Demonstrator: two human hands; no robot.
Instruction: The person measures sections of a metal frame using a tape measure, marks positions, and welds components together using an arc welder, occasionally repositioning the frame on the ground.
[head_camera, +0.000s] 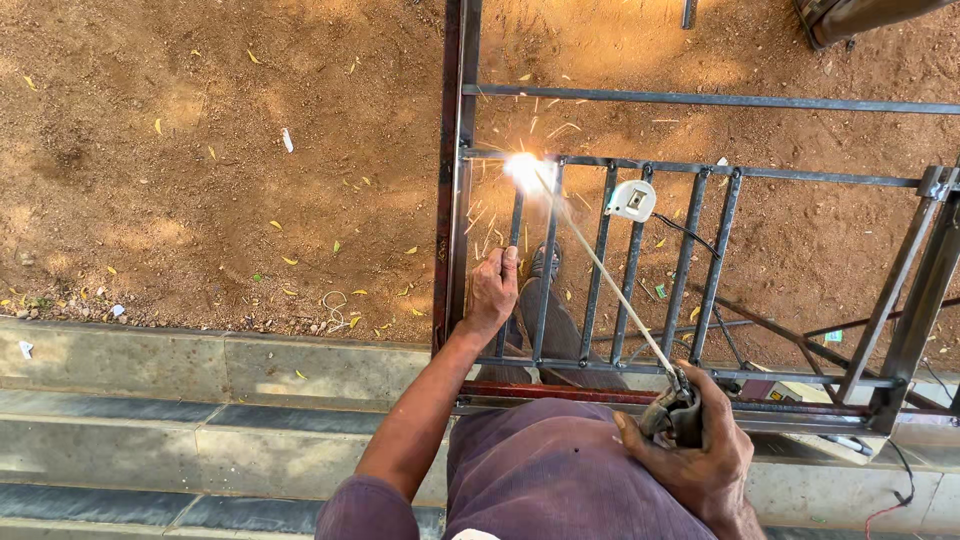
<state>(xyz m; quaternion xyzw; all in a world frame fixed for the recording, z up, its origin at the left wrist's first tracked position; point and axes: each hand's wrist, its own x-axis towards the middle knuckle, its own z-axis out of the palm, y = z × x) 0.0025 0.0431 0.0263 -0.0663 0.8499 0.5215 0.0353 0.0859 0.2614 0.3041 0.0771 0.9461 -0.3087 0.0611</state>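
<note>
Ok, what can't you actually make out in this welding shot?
Head view only:
- Rod tip and joint: washed out by the arc glare.
- Right hand: its fingers hide most of the electrode holder.
- Person at the top right: cut off by the frame edge.

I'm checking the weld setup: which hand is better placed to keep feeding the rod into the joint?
Probably right: the right hand grips the holder, rod at the spark. Left hand grasps a bar.

So the dark steel grille frame (640, 260) stands upright over the dirt, about 7 vertical bars between 2 rails. The thin welding rod (600, 265) slants up-left from its holder (675, 410), tip throwing a bright white arc and sparks at the top-left joint.
</note>
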